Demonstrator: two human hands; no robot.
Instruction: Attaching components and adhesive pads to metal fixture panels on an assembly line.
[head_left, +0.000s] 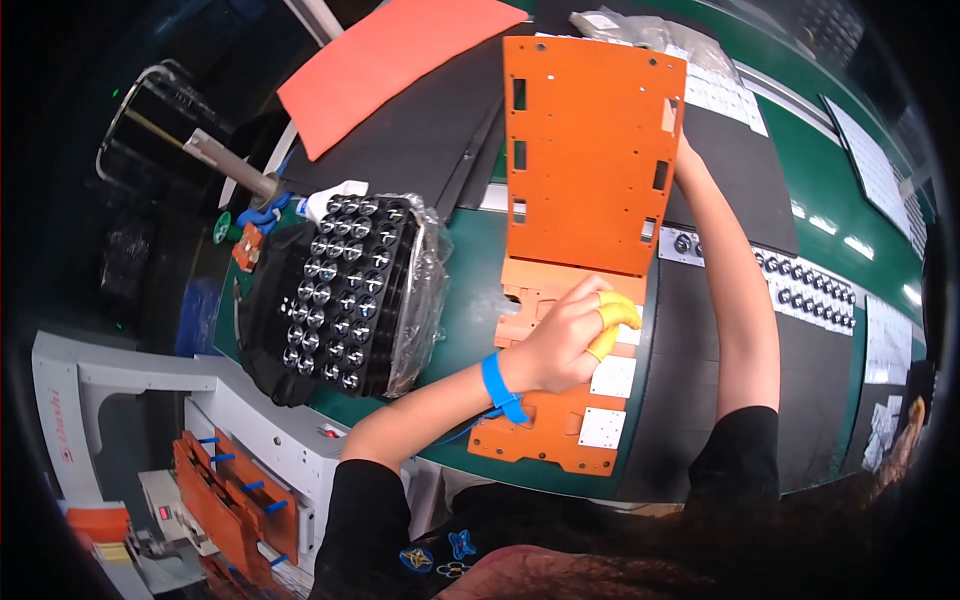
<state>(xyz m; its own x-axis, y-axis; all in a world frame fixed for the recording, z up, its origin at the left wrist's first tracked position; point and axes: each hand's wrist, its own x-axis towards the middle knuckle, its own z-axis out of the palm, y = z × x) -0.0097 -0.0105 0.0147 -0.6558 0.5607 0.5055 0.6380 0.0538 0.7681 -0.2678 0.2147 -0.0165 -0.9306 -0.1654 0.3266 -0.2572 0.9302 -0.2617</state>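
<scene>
An orange perforated plate [590, 150] stands raised at the far middle of the bench, with slots along both sides. My right hand [682, 148] grips its right edge; most of the fingers are hidden behind it. Below it lies a flat orange fixture [515, 440] with cut-outs and white square boards [603, 427] set along its right side. Over the fixture's far part is my left hand [572, 335], its fingers curled in yellow finger covers. What those fingers hold, if anything, is hidden. A blue strap [503, 388] circles my left wrist.
Left of the fixture, a black tray [345, 290] of shiny round lenses sits in clear plastic. White strips with black round parts [810, 290] lie on a dark mat at the right. A salmon sheet [390, 65] and plastic bags [650, 35] lie at the back. A grey machine [130, 375] stands lower left.
</scene>
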